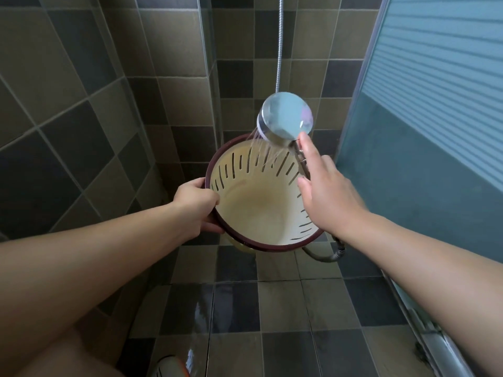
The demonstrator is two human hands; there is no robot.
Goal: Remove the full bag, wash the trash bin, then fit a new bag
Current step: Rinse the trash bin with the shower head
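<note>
**Rinse in progress: bin tipped toward camera under hand shower**

While water sprays from the round chrome hand shower head, the cream plastic trash bin with slotted sides and a dark maroon rim is held up off the wet tiled shower floor, near the far tiled corner. No bag in it, so bag removal looks done; washing is the current step, new bag not yet fitted.

Left hand: grip closed round the bin rim on its left side, thumb inside the wall, fingers wrapped under the rim. Right hand: fingers curled loosely about the shower handle, which runs down past the bin's right rim; index finger stretched up toward the head. The handle is mostly hidden behind the hand, so how tight the grip is cannot be told.

Key relation: the bin lies just left of and below the shower head, rim nearly touching it. The bin's long axis tilts, mouth pointing up and toward the camera, base away and down. Spray lands on the far inner wall.

Judgement: next move probably needs the left hand to rotate the bin so unrinsed walls come under the spray. The silver hose loops below the right rim.
</note>
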